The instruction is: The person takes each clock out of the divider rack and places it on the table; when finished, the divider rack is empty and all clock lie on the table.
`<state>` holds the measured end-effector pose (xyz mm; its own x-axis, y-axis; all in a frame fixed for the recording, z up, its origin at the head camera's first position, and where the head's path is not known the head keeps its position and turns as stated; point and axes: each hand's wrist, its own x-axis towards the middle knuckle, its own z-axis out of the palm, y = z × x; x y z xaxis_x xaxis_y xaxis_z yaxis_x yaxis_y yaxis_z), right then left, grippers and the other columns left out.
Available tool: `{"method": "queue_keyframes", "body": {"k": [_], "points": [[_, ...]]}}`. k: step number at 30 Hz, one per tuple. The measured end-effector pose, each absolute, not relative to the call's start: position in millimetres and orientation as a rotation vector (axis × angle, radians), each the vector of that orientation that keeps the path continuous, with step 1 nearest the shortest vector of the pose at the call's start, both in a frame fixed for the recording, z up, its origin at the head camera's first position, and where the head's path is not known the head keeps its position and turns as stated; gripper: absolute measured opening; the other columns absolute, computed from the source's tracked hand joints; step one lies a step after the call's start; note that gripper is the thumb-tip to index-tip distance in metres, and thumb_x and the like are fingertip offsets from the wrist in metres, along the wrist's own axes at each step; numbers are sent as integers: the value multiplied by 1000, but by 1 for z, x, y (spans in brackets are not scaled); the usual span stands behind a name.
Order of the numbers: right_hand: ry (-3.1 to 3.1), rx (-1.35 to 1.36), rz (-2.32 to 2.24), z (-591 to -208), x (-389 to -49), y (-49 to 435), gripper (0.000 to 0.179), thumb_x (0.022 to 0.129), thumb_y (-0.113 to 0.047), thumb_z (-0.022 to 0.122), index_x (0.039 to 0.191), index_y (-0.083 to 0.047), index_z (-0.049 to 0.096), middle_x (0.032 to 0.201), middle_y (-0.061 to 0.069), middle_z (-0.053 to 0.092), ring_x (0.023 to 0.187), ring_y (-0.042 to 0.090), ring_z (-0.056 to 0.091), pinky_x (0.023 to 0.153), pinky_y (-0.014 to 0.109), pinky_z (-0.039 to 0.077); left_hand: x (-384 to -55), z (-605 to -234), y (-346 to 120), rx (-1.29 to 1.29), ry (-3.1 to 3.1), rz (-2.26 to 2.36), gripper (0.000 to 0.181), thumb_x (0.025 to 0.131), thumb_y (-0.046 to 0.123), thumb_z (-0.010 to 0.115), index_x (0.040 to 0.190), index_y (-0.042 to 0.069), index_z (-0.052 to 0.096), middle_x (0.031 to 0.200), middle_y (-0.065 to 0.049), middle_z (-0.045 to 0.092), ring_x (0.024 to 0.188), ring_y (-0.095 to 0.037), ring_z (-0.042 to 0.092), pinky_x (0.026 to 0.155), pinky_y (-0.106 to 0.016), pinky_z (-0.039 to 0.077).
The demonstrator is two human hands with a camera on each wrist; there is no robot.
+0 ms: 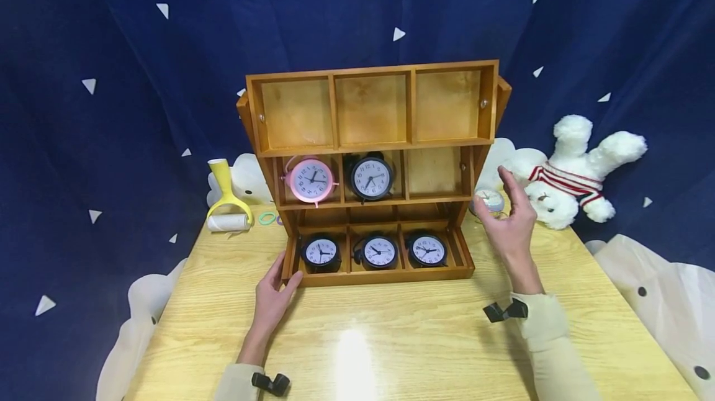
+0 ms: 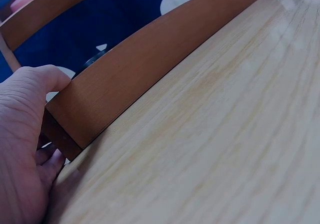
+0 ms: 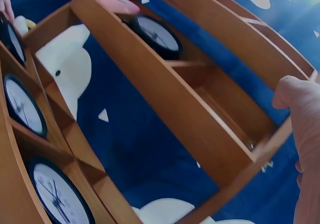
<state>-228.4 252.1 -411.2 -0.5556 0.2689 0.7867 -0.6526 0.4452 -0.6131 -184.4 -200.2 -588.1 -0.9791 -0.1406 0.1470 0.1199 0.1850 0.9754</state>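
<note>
A three-tier wooden organizer [image 1: 385, 276] stands unfolded on the table. My left hand [image 1: 272, 303] grips its lower left front corner, thumb over the front board in the left wrist view. Raised beside the organizer's right side, my right hand [image 1: 511, 227] has thumb and fingers spread and holds nothing. A pink alarm clock [image 1: 311, 180] and a black alarm clock [image 1: 371, 178] occupy the middle tier, whose right compartment is empty. Black clocks fill the bottom tier: left [image 1: 321, 252], centre [image 1: 380, 252] and right [image 1: 427, 251]. All three top compartments are bare.
Just beyond my right hand lies a pale round clock [image 1: 489, 199]. A white plush toy [image 1: 570, 171] leans upside down at the back right. A yellow-handled roller [image 1: 226, 199] and a green ring [image 1: 267, 218] lie back left. A blue curtain [image 1: 357, 10] hangs behind the table [image 1: 424, 339].
</note>
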Motion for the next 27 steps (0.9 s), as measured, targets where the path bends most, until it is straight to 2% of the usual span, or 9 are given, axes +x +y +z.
{"method": "queue_keyframes", "body": {"k": [4,10,15,17,19,24,27], "points": [[-1790,379,1294,-408,-223,240,65,73,14,77,135,18,57,136,40,58,133,40,57,115,28,44,-183,-589,-200,32,-2258,-1887,72,98,22,76,160,7,42,163,-14,42,147,-31,44,113,-19,38],[-1878,476,1271,-407,-223,223,74,70,11,82,140,16,55,141,36,57,132,50,53,115,24,42,-184,-588,-199,38,-2250,-1876,71,98,20,77,159,7,43,161,-16,45,145,-33,47,109,-14,39],[-2007,505,1215,-419,-234,216,87,71,-1,90,150,1,54,151,21,56,138,40,53,111,15,39,-184,-587,-200,31,-2243,-1885,71,98,18,76,159,6,43,160,-17,45,144,-33,47,108,-11,39],[-2037,519,1215,-419,-235,210,88,72,-5,91,152,-4,53,153,16,55,139,37,52,111,16,40,-184,-588,-200,29,-2231,-1894,71,97,17,77,159,5,43,160,-18,45,144,-34,47,108,-11,39],[-2049,549,1204,-417,-237,203,90,73,-9,91,153,-6,52,154,14,55,140,35,52,113,22,42,-184,-588,-200,23,-2219,-1901,70,97,16,76,158,4,43,160,-19,45,144,-36,46,108,-13,40],[-2079,622,1196,-412,-241,185,93,75,-15,92,157,-8,48,157,12,51,140,37,52,112,52,47,-186,-589,-200,17,-2217,-1887,70,97,15,77,157,2,44,160,-22,44,145,-40,45,112,-25,40],[-2119,636,1216,-409,-243,175,93,76,-17,92,158,-11,47,159,12,48,141,39,51,112,60,45,-186,-588,-201,28,-2230,-1887,71,96,17,78,157,2,44,160,-21,43,146,-38,44,116,-35,38]]}}
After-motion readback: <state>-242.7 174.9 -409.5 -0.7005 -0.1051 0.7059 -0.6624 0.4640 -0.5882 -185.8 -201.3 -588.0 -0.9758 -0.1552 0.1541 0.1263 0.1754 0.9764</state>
